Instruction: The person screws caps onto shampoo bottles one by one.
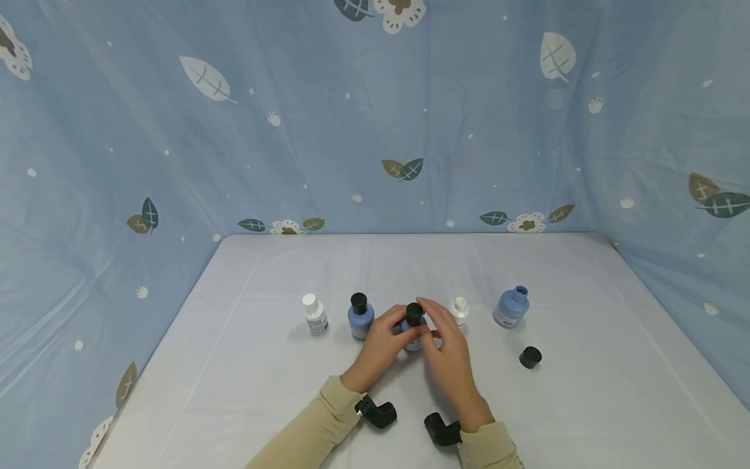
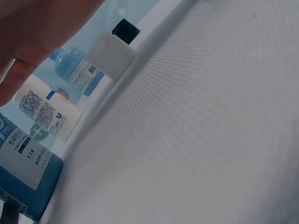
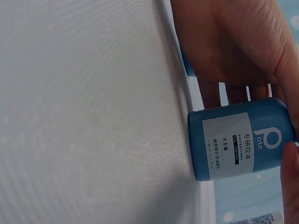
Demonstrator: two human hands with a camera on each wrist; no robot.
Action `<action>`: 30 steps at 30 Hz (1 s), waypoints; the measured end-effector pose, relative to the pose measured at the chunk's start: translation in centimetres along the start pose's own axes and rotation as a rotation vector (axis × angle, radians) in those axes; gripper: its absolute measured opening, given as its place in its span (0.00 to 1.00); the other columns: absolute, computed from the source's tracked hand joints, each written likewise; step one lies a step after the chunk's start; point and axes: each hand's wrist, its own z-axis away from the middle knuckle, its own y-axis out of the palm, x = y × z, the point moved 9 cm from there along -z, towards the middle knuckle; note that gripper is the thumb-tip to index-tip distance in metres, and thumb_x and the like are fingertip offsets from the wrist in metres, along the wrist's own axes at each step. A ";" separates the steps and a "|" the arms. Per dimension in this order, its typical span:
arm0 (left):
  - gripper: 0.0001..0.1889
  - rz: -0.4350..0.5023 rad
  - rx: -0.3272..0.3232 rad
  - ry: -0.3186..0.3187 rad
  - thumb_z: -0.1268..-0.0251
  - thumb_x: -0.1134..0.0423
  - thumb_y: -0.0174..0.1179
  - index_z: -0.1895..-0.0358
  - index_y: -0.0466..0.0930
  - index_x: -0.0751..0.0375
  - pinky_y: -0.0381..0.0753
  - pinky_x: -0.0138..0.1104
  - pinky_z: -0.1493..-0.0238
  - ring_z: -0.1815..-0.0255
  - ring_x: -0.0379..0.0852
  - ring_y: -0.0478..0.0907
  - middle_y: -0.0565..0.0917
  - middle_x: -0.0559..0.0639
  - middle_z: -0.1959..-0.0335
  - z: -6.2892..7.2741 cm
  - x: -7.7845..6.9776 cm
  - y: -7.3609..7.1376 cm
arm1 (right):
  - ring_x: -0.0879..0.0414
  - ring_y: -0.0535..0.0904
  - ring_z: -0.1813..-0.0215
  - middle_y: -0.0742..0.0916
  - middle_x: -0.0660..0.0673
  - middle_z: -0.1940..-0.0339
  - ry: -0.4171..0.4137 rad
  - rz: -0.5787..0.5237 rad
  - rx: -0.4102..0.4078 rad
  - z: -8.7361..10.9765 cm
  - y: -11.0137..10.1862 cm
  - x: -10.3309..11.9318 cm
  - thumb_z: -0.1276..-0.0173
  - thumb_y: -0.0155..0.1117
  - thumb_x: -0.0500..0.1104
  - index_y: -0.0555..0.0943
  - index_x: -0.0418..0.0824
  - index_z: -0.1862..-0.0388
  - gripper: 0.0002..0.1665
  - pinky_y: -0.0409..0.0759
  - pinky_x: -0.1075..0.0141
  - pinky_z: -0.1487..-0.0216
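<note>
In the head view, a blue bottle with a black cap stands upright between my hands. My left hand grips its body, and in the right wrist view the fingers pass behind the labelled bottle. At the cap, my right hand pinches with fingertips and thumb, partly hiding the bottle. The bottle also shows at the lower left of the left wrist view, below my right hand there; the cap is outside both wrist views.
Left of my hands stand a white bottle and a black-capped blue bottle. A smaller white bottle is behind my right hand. Farther right are an uncapped blue bottle and a loose black cap on the white table.
</note>
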 end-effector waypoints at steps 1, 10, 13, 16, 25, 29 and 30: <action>0.14 0.002 -0.002 0.000 0.43 0.63 0.60 0.52 0.78 0.56 0.71 0.45 0.51 0.52 0.40 0.73 0.77 0.45 0.55 0.0 0.0 0.0 | 0.59 0.67 0.41 0.71 0.54 0.39 0.005 0.000 0.007 0.0 0.1 0.0 0.37 0.52 0.33 0.67 0.55 0.38 0.30 0.75 0.65 0.60; 0.15 -0.001 -0.024 0.014 0.44 0.66 0.60 0.51 0.78 0.52 0.71 0.42 0.50 0.52 0.39 0.73 0.78 0.42 0.55 -0.2 1.5 0.0 | 0.59 0.69 0.44 0.72 0.53 0.42 0.000 -0.006 0.026 -0.1 0.3 0.1 0.37 0.52 0.33 0.69 0.52 0.39 0.28 0.75 0.65 0.61; 0.15 0.006 -0.023 0.028 0.44 0.68 0.60 0.52 0.78 0.57 0.70 0.46 0.51 0.52 0.41 0.73 0.78 0.45 0.55 -0.1 0.1 -0.2 | 0.58 0.69 0.45 0.73 0.51 0.43 -0.010 -0.007 0.012 -0.1 0.1 0.2 0.38 0.52 0.33 0.71 0.50 0.42 0.25 0.75 0.64 0.61; 0.15 -0.007 -0.024 0.039 0.43 0.66 0.60 0.51 0.77 0.55 0.71 0.44 0.51 0.52 0.41 0.73 0.78 0.45 0.54 0.0 0.8 0.0 | 0.58 0.70 0.46 0.73 0.51 0.43 -0.012 -0.010 0.000 0.0 0.0 0.2 0.38 0.52 0.32 0.72 0.50 0.43 0.25 0.75 0.64 0.61; 0.16 -0.020 -0.027 0.020 0.44 0.54 0.61 0.51 0.77 0.46 0.71 0.35 0.51 0.51 0.39 0.72 0.77 0.39 0.53 -0.2 3.4 0.3 | 0.59 0.69 0.45 0.73 0.53 0.44 -0.002 -0.019 -0.008 0.0 0.0 -0.1 0.38 0.51 0.32 0.70 0.50 0.40 0.27 0.74 0.64 0.60; 0.15 -0.010 -0.019 0.022 0.45 0.55 0.61 0.53 0.78 0.49 0.71 0.38 0.51 0.51 0.38 0.72 0.77 0.41 0.54 -0.3 2.3 0.2 | 0.60 0.68 0.45 0.73 0.54 0.45 0.003 -0.014 -0.013 0.0 0.0 -0.2 0.37 0.52 0.33 0.68 0.50 0.39 0.28 0.74 0.64 0.60; 0.15 -0.009 -0.017 0.025 0.44 0.57 0.61 0.52 0.78 0.51 0.71 0.39 0.51 0.52 0.39 0.72 0.77 0.42 0.54 -0.2 1.8 0.1 | 0.60 0.68 0.45 0.73 0.53 0.46 0.002 -0.014 -0.014 -0.1 0.0 -0.1 0.37 0.52 0.33 0.68 0.50 0.39 0.28 0.74 0.64 0.60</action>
